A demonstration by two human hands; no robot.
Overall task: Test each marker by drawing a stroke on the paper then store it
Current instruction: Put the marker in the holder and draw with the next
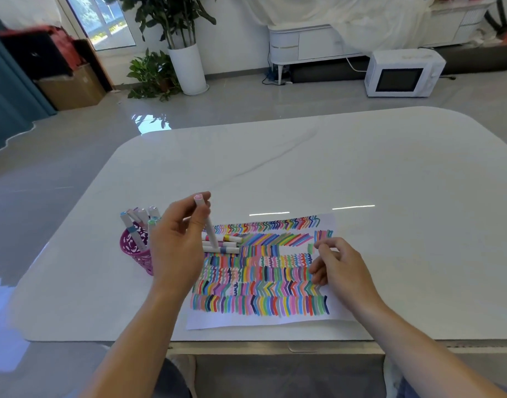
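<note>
My left hand [176,245] is raised above the paper's left edge and grips a white marker [209,228] near its pink-capped top, the marker standing almost upright. Under it, three white markers [228,245] lie side by side on the paper [263,318], which is covered in rows of coloured strokes. A purple mesh pen cup [131,248] with several markers standing in it sits just left of my left hand. My right hand [337,264] rests on the paper's right side, its fingers curled loosely, with nothing visible in them.
The white table [304,168] has rounded corners, and its front edge lies just below the paper. On the floor beyond stand a white microwave [403,73], potted plants [172,47] and a cardboard box [71,87].
</note>
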